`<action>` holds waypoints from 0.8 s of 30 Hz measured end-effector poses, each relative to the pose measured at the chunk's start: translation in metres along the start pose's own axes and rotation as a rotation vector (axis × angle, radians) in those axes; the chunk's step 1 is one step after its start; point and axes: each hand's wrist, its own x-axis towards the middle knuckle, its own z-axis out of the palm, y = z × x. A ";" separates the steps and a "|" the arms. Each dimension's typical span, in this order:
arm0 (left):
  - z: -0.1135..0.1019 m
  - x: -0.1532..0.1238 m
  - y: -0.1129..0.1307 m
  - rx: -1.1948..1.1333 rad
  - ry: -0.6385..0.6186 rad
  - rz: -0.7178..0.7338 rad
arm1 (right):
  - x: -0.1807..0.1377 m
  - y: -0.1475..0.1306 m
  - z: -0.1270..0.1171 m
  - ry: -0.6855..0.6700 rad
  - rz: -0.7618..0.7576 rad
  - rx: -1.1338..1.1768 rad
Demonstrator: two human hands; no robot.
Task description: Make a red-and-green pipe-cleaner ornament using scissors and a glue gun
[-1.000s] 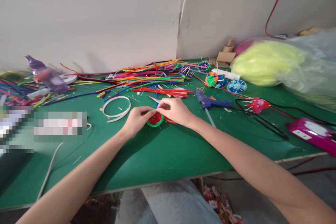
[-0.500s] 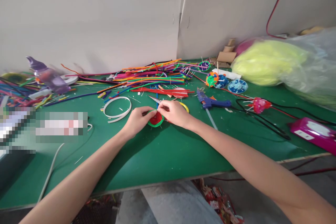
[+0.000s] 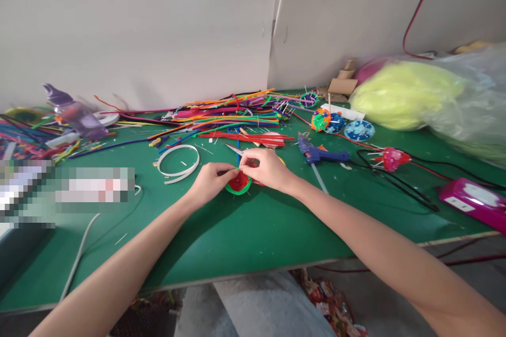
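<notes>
Left hand [image 3: 211, 183] and right hand [image 3: 265, 168] pinch the far rim of the red-and-green disc [image 3: 239, 183], mid-table [image 3: 245, 237], near scissors [image 3: 234, 149]. Probably edge-fastening (exact strand hidden by fingertips); next move likely calls for steady, fine finger pressure.

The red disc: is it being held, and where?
The left hand and right hand seem to pinch the red disc by its green far rim.

Glossy magenta plastic power strip [image 3: 476, 197], smooth green tabletop [image 3: 272, 237]
</notes>
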 end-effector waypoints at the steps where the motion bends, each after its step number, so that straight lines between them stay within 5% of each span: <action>1: 0.000 0.000 0.000 0.002 -0.005 0.001 | 0.000 -0.001 -0.001 -0.005 -0.025 -0.019; 7: 0.000 0.000 0.000 0.002 -0.031 -0.009 | -0.003 -0.004 -0.008 -0.108 -0.272 -0.351; 15: -0.002 0.000 0.003 -0.019 -0.018 0.000 | 0.000 0.000 -0.013 -0.072 -0.123 -0.025; 24: 0.000 0.002 -0.007 -0.025 -0.058 -0.017 | -0.004 -0.003 -0.011 -0.180 -0.378 -0.384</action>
